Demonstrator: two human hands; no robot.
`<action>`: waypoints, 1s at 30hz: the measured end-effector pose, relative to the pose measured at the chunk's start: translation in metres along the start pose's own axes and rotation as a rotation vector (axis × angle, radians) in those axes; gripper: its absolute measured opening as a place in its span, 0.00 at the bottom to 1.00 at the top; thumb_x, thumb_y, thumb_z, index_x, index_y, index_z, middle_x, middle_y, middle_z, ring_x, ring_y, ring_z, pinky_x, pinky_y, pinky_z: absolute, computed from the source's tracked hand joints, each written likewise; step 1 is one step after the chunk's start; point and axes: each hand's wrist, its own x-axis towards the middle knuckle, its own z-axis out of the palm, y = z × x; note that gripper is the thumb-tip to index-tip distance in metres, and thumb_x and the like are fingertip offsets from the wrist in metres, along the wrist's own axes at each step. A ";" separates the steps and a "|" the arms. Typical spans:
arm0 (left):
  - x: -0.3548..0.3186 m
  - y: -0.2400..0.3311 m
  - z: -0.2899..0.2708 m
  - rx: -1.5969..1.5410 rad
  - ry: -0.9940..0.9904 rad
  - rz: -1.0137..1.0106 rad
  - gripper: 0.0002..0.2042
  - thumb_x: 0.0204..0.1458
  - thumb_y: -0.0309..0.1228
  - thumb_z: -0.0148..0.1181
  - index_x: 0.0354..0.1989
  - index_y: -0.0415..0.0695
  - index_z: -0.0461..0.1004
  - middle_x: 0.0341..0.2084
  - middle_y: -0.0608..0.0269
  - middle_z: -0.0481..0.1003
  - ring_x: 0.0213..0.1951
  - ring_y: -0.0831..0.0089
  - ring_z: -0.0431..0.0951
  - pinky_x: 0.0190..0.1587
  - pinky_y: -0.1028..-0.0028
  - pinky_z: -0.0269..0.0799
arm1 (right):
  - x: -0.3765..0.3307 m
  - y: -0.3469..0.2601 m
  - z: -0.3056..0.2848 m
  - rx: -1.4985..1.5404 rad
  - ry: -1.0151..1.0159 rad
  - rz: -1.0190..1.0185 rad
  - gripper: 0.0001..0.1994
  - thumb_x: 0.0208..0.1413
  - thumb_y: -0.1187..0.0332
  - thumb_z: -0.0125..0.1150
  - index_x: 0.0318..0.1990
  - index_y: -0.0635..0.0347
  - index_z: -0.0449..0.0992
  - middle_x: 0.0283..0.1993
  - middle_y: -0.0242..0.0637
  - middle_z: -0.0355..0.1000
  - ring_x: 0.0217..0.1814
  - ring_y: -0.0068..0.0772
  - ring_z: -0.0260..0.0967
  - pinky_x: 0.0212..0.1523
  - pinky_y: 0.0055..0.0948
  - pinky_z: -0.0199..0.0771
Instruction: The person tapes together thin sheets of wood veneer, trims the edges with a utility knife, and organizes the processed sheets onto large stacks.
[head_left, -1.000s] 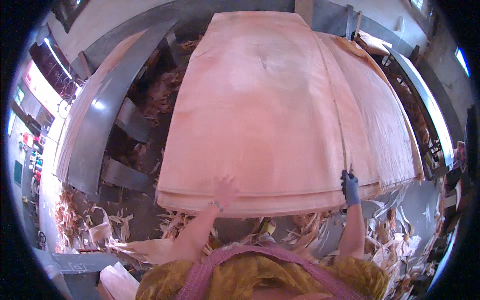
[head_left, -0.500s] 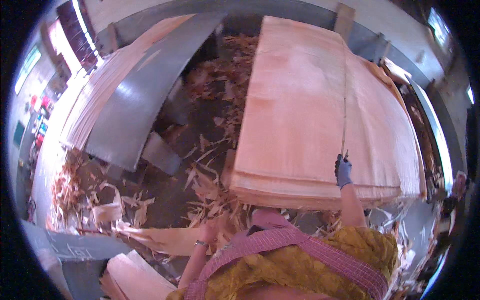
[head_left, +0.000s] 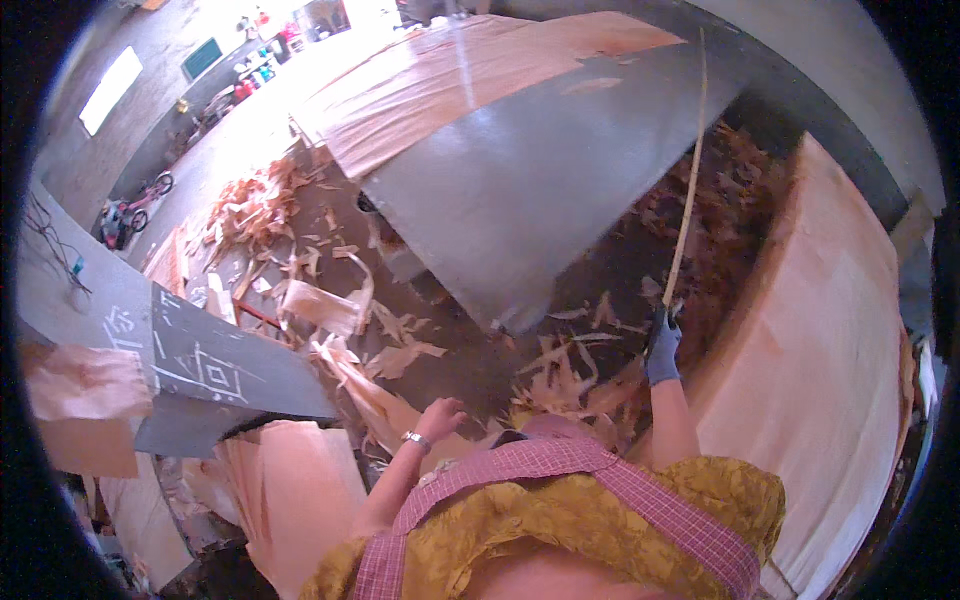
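My right hand, in a blue-grey glove with a dark palm, is closed around one end of a long thin wooden stick. The stick reaches away from me, over the littered gap and past the right edge of a grey sheet-topped table. My left hand is bare, with a metal-band watch at the wrist. It hangs near my body with fingers loosely bent and nothing visible in them. Thin wood veneer sheets cover the far left part of the grey table. A large veneer stack stands to my right.
Torn veneer scraps lie heaped on the floor at left and around my front. A grey board with white marks and a smaller veneer pile stand at lower left. A small pink bicycle is farther off, by the wall.
My view has turned left, toward the grey table. The stick, which lay over the veneer stack, is now off it, above the gap. My left hand shows more clearly.
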 end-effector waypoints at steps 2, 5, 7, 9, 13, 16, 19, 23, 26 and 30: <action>0.002 -0.050 -0.037 -0.087 0.139 -0.022 0.19 0.51 0.42 0.61 0.45 0.40 0.77 0.42 0.47 0.77 0.45 0.52 0.77 0.50 0.61 0.73 | -0.011 -0.004 0.112 0.094 -0.099 0.058 0.14 0.56 0.55 0.64 0.31 0.55 0.75 0.22 0.26 0.68 0.19 0.24 0.62 0.17 0.28 0.59; 0.018 -0.117 -0.079 -0.232 0.192 -0.100 0.20 0.52 0.42 0.62 0.45 0.38 0.76 0.43 0.47 0.78 0.44 0.57 0.79 0.49 0.65 0.74 | -0.035 -0.013 0.241 0.052 -0.257 0.109 0.16 0.56 0.52 0.63 0.34 0.56 0.77 0.20 0.25 0.67 0.15 0.20 0.59 0.15 0.24 0.59; 0.036 -0.162 -0.107 -0.335 0.206 -0.161 0.20 0.52 0.41 0.62 0.47 0.38 0.76 0.43 0.49 0.78 0.45 0.60 0.79 0.49 0.67 0.74 | -0.043 -0.002 0.309 0.043 -0.354 0.156 0.17 0.56 0.50 0.63 0.36 0.57 0.77 0.19 0.24 0.65 0.13 0.18 0.58 0.14 0.21 0.59; 0.056 -0.217 -0.135 -0.445 0.163 -0.223 0.20 0.53 0.38 0.63 0.49 0.37 0.74 0.41 0.55 0.79 0.44 0.66 0.79 0.48 0.69 0.74 | -0.052 0.017 0.380 0.142 -0.459 0.209 0.18 0.56 0.50 0.63 0.35 0.57 0.76 0.18 0.24 0.64 0.13 0.18 0.59 0.14 0.21 0.60; 0.116 -0.279 -0.241 -0.610 0.097 -0.136 0.18 0.55 0.36 0.61 0.49 0.37 0.74 0.39 0.55 0.79 0.41 0.71 0.78 0.44 0.73 0.74 | -0.087 0.069 0.507 0.123 -0.455 0.178 0.18 0.57 0.48 0.61 0.35 0.55 0.75 0.18 0.25 0.64 0.14 0.19 0.60 0.14 0.21 0.62; 0.201 -0.300 -0.376 -0.195 0.178 0.125 0.17 0.57 0.39 0.59 0.47 0.37 0.75 0.38 0.54 0.79 0.39 0.71 0.79 0.42 0.71 0.75 | -0.145 0.095 0.607 0.135 -0.424 0.274 0.15 0.57 0.49 0.61 0.40 0.50 0.74 0.19 0.26 0.64 0.16 0.20 0.62 0.15 0.23 0.64; 0.267 -0.228 -0.491 -0.422 0.013 0.288 0.20 0.59 0.40 0.58 0.52 0.37 0.72 0.39 0.63 0.76 0.41 0.77 0.75 0.46 0.73 0.73 | -0.181 0.112 0.688 0.033 -0.387 0.278 0.15 0.59 0.50 0.59 0.43 0.48 0.73 0.22 0.28 0.66 0.18 0.23 0.64 0.16 0.25 0.66; 0.332 -0.183 -0.592 -0.958 -0.286 0.201 0.22 0.62 0.47 0.51 0.54 0.41 0.70 0.41 0.65 0.76 0.38 0.74 0.77 0.42 0.74 0.74 | -0.212 0.140 0.782 -0.182 -0.618 0.200 0.18 0.61 0.52 0.55 0.50 0.54 0.73 0.32 0.37 0.73 0.27 0.33 0.71 0.27 0.33 0.72; 0.386 -0.172 -0.653 -0.955 -0.527 0.058 0.19 0.62 0.47 0.51 0.45 0.42 0.74 0.26 0.68 0.75 0.23 0.80 0.73 0.26 0.80 0.68 | -0.178 0.180 0.828 -0.550 -0.521 -0.333 0.23 0.62 0.51 0.52 0.56 0.59 0.69 0.43 0.47 0.74 0.40 0.45 0.74 0.41 0.42 0.74; 0.460 -0.228 -0.710 -0.541 -0.305 0.013 0.19 0.56 0.49 0.59 0.31 0.42 0.75 0.14 0.69 0.69 0.15 0.79 0.68 0.17 0.78 0.63 | -0.138 0.166 0.930 -1.081 -0.216 -0.585 0.39 0.58 0.45 0.55 0.66 0.66 0.54 0.61 0.57 0.64 0.58 0.60 0.65 0.55 0.47 0.68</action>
